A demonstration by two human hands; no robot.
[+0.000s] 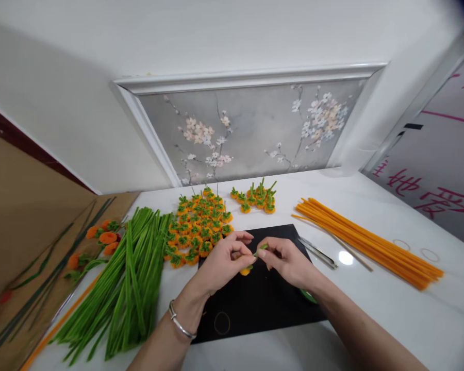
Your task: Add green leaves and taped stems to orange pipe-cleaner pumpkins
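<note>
My left hand [228,255] is closed, pinching a small orange pipe-cleaner flower [246,270] with a green top over the black mat [251,309]. Only the lower edge of that flower shows below my fingers. Close beside it, my right hand [286,260] is closed in a pinch on a short green pipe cleaner [263,247] that runs toward my left fingertips. How the green piece joins the flower is hidden by my fingers. Tweezers [319,253] lie on the table at the mat's right edge, and a green round object [308,296] is partly covered by my right wrist.
Many finished orange-and-green pieces [197,224] stand behind the mat, with a smaller group [257,196] to their right. Green pipe cleaners [123,288] lie left, orange ones [367,242] right. Orange flowers [108,237] rest on cardboard at far left. A framed floral panel [251,134] backs the table.
</note>
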